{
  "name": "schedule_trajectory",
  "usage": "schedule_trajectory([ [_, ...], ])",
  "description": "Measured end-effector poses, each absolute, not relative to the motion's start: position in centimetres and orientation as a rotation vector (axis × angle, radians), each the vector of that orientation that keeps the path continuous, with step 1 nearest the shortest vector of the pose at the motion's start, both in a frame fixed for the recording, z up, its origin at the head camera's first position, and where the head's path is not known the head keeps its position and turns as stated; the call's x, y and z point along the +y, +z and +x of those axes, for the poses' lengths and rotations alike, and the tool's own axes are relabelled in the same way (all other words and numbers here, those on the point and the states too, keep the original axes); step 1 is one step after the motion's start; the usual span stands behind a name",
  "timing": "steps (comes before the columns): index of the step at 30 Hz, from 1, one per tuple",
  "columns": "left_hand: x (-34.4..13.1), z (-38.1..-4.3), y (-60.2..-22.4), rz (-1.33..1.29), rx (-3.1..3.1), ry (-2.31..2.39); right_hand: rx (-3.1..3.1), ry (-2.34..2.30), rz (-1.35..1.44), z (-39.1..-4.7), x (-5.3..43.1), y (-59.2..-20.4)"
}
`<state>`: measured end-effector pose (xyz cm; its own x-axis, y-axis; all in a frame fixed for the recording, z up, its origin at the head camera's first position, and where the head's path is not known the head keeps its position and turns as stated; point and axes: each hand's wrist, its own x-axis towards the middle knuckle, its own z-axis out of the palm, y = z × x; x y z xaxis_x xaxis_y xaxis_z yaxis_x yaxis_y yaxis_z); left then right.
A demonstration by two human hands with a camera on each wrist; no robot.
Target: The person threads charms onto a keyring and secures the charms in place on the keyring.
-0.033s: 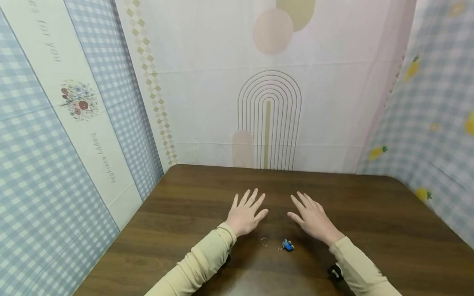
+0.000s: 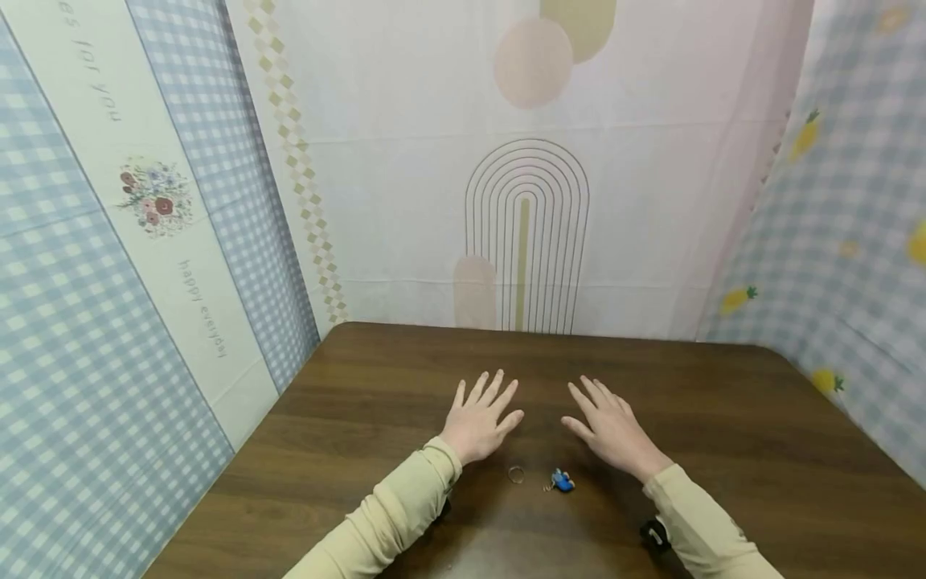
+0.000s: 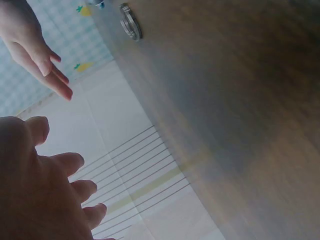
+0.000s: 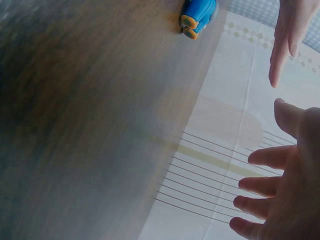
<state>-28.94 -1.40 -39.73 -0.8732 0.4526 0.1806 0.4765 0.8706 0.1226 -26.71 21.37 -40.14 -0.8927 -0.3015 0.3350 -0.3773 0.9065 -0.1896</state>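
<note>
Between the forearms, a thin metal split ring (image 2: pixel 516 474) lies on the brown table; in the left wrist view the ring (image 3: pixel 131 22) shows its doubled coil. Just right of it lies a small blue figure (image 2: pixel 562 480) with a short chain attached; the right wrist view shows the blue figure (image 4: pixel 198 18) with two orange-yellow feet. My left hand (image 2: pixel 477 426) is spread, palm down, beyond the ring and to its left. Beyond the figure and to its right, my right hand (image 2: pixel 615 430) has its fingers spread too. Neither hand touches either item.
A dark wood table (image 2: pixel 347 386) with rounded far corners spans the view. Behind it hangs a pale printed cloth (image 2: pixel 405 201). Checked cloths hang at the left (image 2: pixel 65 322) and right (image 2: pixel 832 265). A black strap device (image 2: pixel 654 535) sits under the right sleeve.
</note>
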Motion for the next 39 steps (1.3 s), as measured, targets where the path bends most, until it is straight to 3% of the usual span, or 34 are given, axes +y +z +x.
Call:
schedule_trajectory([
  [12, -1.3, -28.6, -39.9, -0.720, -2.884, -0.341, -2.734, 0.358, 0.597, -26.3, 21.3, -40.4],
  [22, -1.0, -28.9, -38.7, -1.077, -3.045, -0.700, -2.885, 0.379, 1.113, -25.5, 20.3, -40.1],
  [26, -0.9, -28.7, -39.2, -1.113, -3.109, -0.636, -2.884, 0.329, 1.241, -25.3, 20.0, -40.7],
  [39, 0.3, -28.6, -40.2, -1.042, -3.152, -0.391, -2.906, 0.258, 1.262, -25.1, 19.6, -41.0],
])
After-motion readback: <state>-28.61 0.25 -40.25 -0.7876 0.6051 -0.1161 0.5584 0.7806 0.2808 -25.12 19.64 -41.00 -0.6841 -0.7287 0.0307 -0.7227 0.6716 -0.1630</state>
